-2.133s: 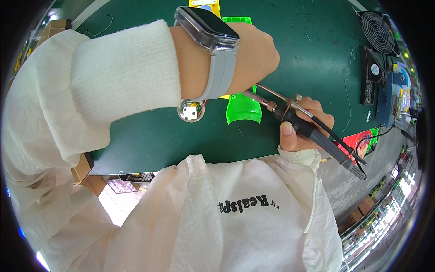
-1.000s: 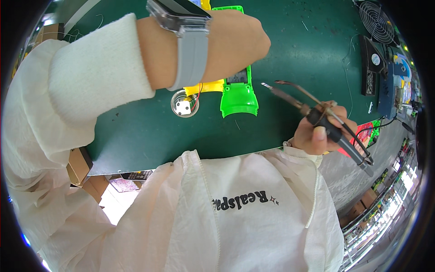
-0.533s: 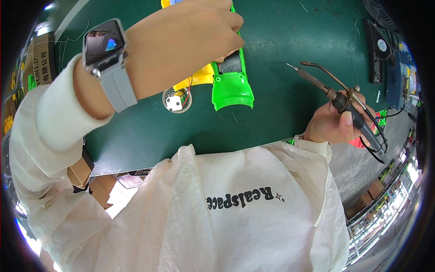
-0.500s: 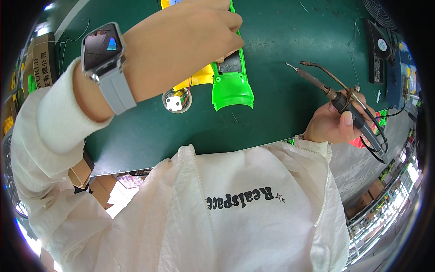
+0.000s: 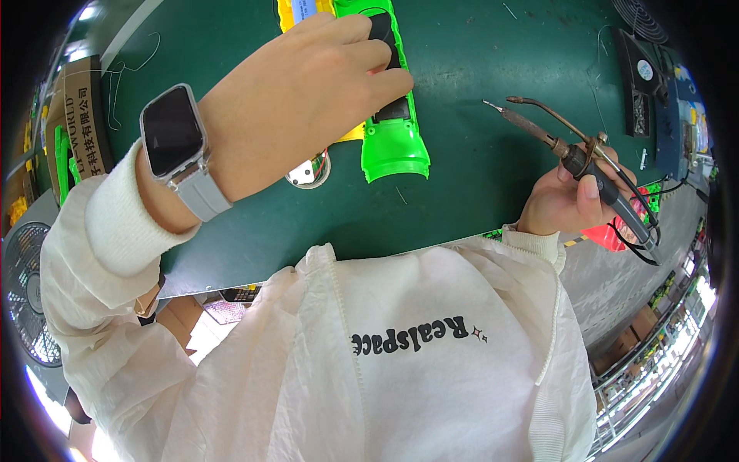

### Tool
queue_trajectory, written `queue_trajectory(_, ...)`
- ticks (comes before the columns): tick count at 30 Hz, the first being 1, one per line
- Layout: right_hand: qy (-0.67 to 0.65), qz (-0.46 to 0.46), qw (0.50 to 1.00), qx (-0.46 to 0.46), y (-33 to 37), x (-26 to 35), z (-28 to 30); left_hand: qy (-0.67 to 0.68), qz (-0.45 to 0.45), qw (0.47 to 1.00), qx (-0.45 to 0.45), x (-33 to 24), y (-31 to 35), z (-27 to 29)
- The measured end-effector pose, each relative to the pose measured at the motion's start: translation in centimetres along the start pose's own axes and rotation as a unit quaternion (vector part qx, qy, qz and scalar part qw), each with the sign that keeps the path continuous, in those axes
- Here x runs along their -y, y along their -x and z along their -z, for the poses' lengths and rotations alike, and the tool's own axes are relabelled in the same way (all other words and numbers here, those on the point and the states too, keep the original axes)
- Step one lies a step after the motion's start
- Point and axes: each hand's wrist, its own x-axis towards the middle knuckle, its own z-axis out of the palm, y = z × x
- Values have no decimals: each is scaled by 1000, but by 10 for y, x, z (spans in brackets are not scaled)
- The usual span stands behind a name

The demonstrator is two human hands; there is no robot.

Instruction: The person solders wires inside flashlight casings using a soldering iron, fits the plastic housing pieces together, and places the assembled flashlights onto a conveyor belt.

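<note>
My left hand [image 5: 308, 92], with a watch [image 5: 173, 135] on its wrist, bends over a green plastic housing [image 5: 396, 154]. Its fingers are curled together at the black part [image 5: 385, 35] inside that shell; the fingertips are hidden, so what they pinch cannot be made out. Beside the green shell lies a yellow plastic shell [image 5: 353, 133], mostly covered by the hand. A round clear piece with a white block [image 5: 305, 172] and thin wires sits nearer to me. In my right hand [image 5: 556, 202] is a soldering iron [image 5: 612, 202] with a curved metal tube clamped along it, its tip pointing left above the table.
The green tabletop [image 5: 477, 162] carries a black stand [image 5: 637, 92] and a blue box [image 5: 671, 123] at the right. A cardboard box [image 5: 81, 127] and green plastic pieces [image 5: 65, 165] stand at the left, with a fan [image 5: 32, 289] below. A red item [image 5: 604, 237] lies beyond the right edge.
My left hand and wrist have shifted nearer to me, uncovering more of the green housing's far part. The soldering iron stays in my right hand, nearly unmoved.
</note>
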Motion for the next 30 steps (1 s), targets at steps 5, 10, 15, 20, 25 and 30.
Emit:
queue_trajectory(5,-6,12,1000,18,0,2,-1,17,-17,1000,-2,3,2,17)
queue_trajectory(10,-12,-10,997,-72,0,5,-12,-13,-163,986,17,36,-41,45)
queue_trajectory(15,-5,-19,989,-144,-4,5,-18,-143,-218,947,189,38,-81,30)
queue_trajectory(20,-41,-35,990,-132,-6,4,-16,-173,-290,940,59,44,-75,49)
queue_trajectory(25,-54,-46,991,-115,-6,3,-15,-123,-224,967,8,56,-32,79)
queue_trajectory(30,-51,-62,990,-118,-4,3,-17,-70,-145,985,-65,64,10,71)
